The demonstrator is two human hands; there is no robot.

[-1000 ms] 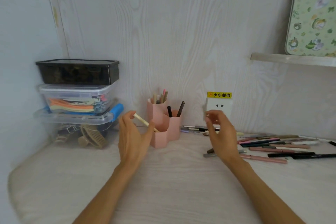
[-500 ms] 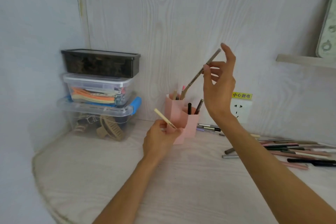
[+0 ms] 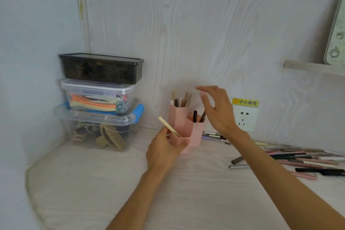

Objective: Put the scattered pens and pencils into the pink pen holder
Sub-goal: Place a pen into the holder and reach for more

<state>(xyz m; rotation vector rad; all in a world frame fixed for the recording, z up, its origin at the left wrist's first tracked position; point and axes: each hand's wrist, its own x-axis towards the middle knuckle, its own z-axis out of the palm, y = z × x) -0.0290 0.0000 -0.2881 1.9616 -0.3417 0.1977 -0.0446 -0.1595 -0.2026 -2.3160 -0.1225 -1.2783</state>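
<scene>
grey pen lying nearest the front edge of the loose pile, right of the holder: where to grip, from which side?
Judging from the head view, pinch the grey pen mid-barrel from above. It lies flat on the desk, nearly crosswise, its left end clear of the pile and its right end behind the right forearm. The open right hand is nearer; the left hand holds a cream pencil.

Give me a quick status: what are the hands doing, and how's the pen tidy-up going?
Left hand pinches a cream pencil beside the pink pen holder. Right hand open, empty, above it. Many scattered pens left on the desk. Nothing in the way.
</scene>
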